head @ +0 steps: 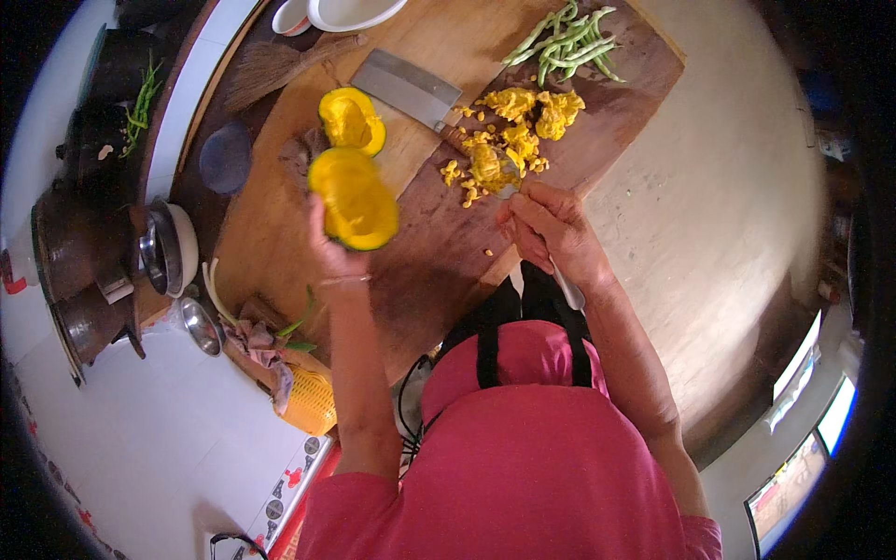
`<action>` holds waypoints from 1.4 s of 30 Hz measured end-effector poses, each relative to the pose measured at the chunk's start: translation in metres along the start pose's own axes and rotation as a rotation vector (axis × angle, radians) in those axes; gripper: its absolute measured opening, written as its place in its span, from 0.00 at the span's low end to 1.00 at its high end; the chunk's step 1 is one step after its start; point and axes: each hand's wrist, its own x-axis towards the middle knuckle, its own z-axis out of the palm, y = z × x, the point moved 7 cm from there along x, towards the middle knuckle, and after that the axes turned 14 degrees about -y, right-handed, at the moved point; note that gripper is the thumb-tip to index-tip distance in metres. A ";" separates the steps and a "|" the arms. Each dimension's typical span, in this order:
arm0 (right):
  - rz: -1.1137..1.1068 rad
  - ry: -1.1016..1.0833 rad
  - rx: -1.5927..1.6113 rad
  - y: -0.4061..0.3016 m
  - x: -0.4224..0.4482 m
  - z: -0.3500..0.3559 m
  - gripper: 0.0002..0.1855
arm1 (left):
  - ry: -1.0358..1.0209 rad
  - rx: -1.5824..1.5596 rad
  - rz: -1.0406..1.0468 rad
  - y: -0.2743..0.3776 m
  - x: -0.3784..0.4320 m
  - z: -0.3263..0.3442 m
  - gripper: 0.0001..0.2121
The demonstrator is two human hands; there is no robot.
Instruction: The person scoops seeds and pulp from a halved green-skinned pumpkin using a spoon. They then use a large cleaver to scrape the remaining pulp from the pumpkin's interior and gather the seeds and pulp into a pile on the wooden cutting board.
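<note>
My left hand [337,245] holds up a hollowed pumpkin half [357,203], its yellow inside facing me and slightly blurred. Behind it on the wooden table [280,217] lies a second pumpkin half [352,122], cut face up. My right hand [560,227] grips a metal spoon [568,287] by its handle. The spoon's bowl sits among a heap of pumpkin pulp and seeds [519,136], with pulp on or right beside it. A cleaver [406,85] with a broad blade lies flat beyond, its wooden handle partly under the pulp.
Green beans [570,42] lie in a pile at the table's far right. At the far left are a straw brush [280,66], a white bowl [353,10] and a round translucent lid [225,158]. Metal bowls [168,248], a cloth [259,343] and a yellow basket [308,402] line the left edge.
</note>
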 end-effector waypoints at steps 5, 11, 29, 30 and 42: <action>0.142 0.015 0.025 0.014 -0.006 -0.011 0.16 | 0.264 0.200 0.114 0.056 0.008 -0.054 0.28; 0.103 0.022 0.061 0.024 -0.003 -0.005 0.14 | 0.686 0.849 -0.149 0.091 0.016 -0.111 0.39; 0.158 0.053 0.076 0.044 -0.004 -0.025 0.10 | -0.662 1.488 0.372 -0.063 -0.050 0.157 0.21; 0.171 0.052 0.068 0.046 -0.003 -0.026 0.09 | -0.781 1.436 0.333 -0.083 -0.051 0.173 0.21; 0.146 0.293 0.212 0.032 -0.019 -0.043 0.10 | -1.020 1.888 0.370 -0.139 -0.001 0.170 0.21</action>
